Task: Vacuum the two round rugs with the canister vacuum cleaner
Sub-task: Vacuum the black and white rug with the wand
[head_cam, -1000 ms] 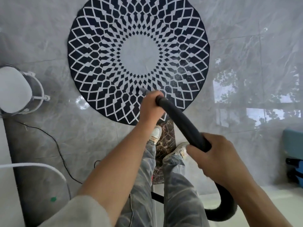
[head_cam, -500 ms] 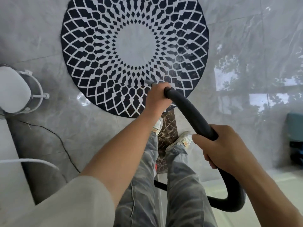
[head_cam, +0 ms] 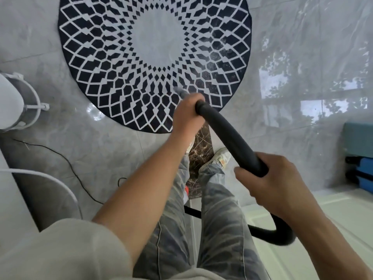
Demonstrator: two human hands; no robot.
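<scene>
Standing on a grey marble floor [head_cam: 302,57] at the near edge of a round rug [head_cam: 113,93], black with a white lattice and a pale centre, its far side cut off by the frame. Holding a black hose [head_cam: 232,138] in both hands. Gripping its far end with the left hand [head_cam: 186,116], fingers clamped round it just behind a grey nozzle [head_cam: 179,91]. Pointing that nozzle at the rug's near part, a little right of the middle; too blurred to tell whether touching the pile. Gripping the hose nearer and further right with the right hand [head_cam: 276,182], fingers curled round it and thumb lying along its left side. Beyond that grip, curving down at near right and running back left behind the legs.

Wearing faded jeans [head_cam: 222,219], a pale sleeve [head_cam: 70,249] on the left arm and light shoes, the right shoe [head_cam: 221,157] just beside a dark brown tile [head_cam: 201,150] between the feet. To the left, a thin black cord [head_cam: 70,164] trailing across the floor and a white stand [head_cam: 30,102] with a ring frame at the frame's edge. At far right, something blue [head_cam: 359,172], cut off by the edge
</scene>
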